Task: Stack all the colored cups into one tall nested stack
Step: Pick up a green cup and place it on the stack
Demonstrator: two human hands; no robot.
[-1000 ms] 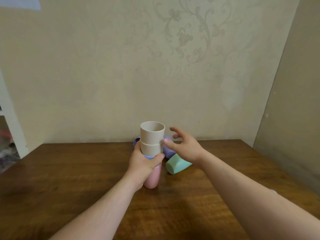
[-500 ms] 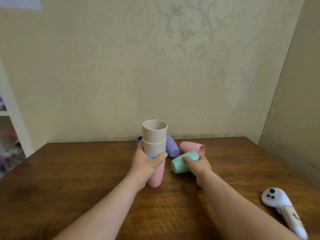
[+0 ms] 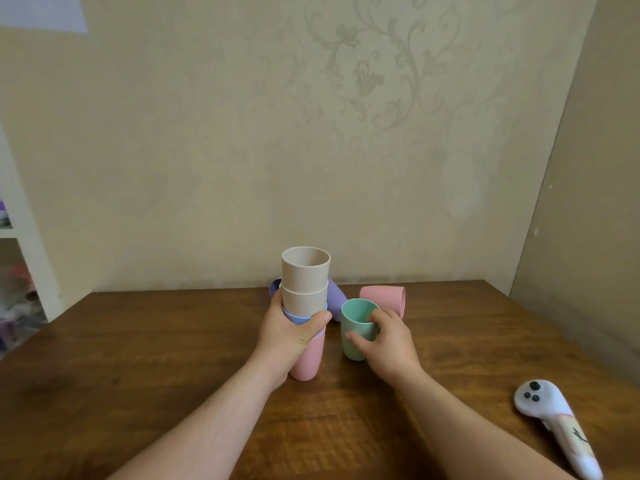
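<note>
A nested stack (image 3: 304,292) stands on the wooden table (image 3: 138,358): a pink cup at the bottom, a blue one above it, two beige cups on top. My left hand (image 3: 289,332) is wrapped around its middle. Just right of it my right hand (image 3: 384,341) grips a green cup (image 3: 355,332), held upright with a finger inside its rim. Behind lie a purple cup (image 3: 334,299) and a pink cup (image 3: 382,299) on their sides. Another purple cup (image 3: 274,287) peeks out behind the stack.
A white hand-held controller (image 3: 557,427) lies on the table at the lower right. Walls close off the back and the right side. A white shelf unit (image 3: 20,258) stands to the far left.
My right hand reached to the green cup lying on its side, took hold of it and turned it upright beside the stack. My left hand stayed on the stack.
</note>
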